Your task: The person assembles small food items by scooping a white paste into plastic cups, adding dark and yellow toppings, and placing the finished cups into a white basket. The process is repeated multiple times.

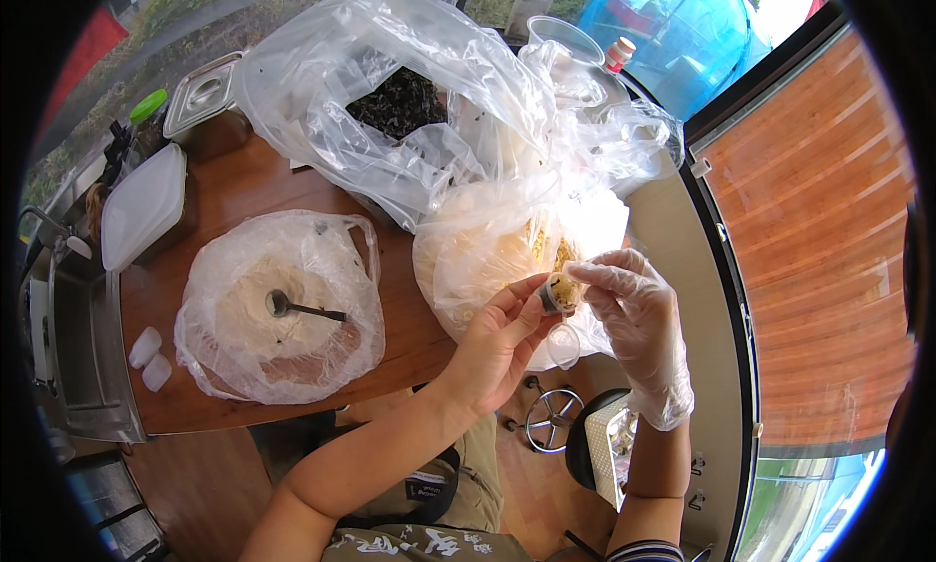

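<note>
Right of centre, the bare left hand (507,333) pinches a small cup (553,300) between thumb and fingers; the gloved right hand (639,313) has its fingertips drawn together at the cup's mouth, and whether they grip anything I cannot tell. A plastic bag (468,255) with yellow bits crowds the space just behind. Upper centre, a bigger open bag (292,60) shows dark flakes (400,104). Left of centre, a spoon (280,304) rests in a bag of powder (255,313). The wooden bench (224,187) meets a sink (93,357) at left; a stool (585,445) stands lower right, near a blind (809,240).
</note>
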Available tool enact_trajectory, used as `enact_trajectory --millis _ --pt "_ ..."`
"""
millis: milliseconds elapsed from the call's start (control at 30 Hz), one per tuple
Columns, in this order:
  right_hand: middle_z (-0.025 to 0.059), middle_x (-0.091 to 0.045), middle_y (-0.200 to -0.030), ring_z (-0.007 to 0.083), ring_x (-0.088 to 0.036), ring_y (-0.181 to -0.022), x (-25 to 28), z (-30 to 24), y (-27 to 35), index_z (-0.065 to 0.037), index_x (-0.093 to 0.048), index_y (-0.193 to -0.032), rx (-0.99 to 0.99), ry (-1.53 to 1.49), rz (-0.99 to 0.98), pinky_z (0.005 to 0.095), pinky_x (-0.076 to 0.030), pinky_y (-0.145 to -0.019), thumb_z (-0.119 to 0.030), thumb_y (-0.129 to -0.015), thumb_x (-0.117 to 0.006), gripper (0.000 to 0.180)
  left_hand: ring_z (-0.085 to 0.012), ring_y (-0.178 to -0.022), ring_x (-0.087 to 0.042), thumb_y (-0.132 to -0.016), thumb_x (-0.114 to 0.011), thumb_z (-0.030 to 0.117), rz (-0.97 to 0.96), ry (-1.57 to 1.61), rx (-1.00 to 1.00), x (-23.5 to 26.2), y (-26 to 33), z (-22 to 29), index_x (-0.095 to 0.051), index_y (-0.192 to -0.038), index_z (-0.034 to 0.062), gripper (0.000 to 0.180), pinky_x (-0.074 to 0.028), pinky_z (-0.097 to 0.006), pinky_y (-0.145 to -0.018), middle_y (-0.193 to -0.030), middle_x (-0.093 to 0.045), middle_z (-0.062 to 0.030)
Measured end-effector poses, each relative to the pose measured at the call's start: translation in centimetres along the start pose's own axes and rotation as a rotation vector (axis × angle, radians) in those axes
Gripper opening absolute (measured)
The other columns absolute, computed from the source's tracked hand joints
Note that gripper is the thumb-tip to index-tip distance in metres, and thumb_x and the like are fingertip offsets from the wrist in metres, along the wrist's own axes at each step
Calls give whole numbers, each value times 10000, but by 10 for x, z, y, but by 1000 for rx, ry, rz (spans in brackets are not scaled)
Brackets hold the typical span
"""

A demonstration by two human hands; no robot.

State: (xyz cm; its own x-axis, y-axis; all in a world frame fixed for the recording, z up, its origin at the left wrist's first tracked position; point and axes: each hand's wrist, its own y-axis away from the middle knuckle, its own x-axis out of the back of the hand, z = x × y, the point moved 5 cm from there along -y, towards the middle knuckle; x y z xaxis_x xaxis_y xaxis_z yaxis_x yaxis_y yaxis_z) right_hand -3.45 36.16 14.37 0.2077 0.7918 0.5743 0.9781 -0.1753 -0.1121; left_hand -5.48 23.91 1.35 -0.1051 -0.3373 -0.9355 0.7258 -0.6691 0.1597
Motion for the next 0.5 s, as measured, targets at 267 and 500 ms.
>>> enact_trajectory --millis 267,500 --pt "93 -665 -1026 184 -655 -927 5 1 0 23 -789 -1121 105 166 31 305 -537 -838 -7 -976 -716 165 -174 -1262 -630 -1118 -578 164 -27 32 9 -2 -5 -2 -489 -1491 -19 425 -494 -311 -1166 -1370 -641 -111" --pt "114 -653 -1246 183 -637 -990 20 6 10 -60 -699 -1394 81 62 -13 310 -526 -861 71 -862 -685 549 -174 -1270 -630 -1115 -585 166 -17 76 29 -2 -5 2 -491 -1496 -12 431 -490 -295 -1161 -1368 -650 -102"
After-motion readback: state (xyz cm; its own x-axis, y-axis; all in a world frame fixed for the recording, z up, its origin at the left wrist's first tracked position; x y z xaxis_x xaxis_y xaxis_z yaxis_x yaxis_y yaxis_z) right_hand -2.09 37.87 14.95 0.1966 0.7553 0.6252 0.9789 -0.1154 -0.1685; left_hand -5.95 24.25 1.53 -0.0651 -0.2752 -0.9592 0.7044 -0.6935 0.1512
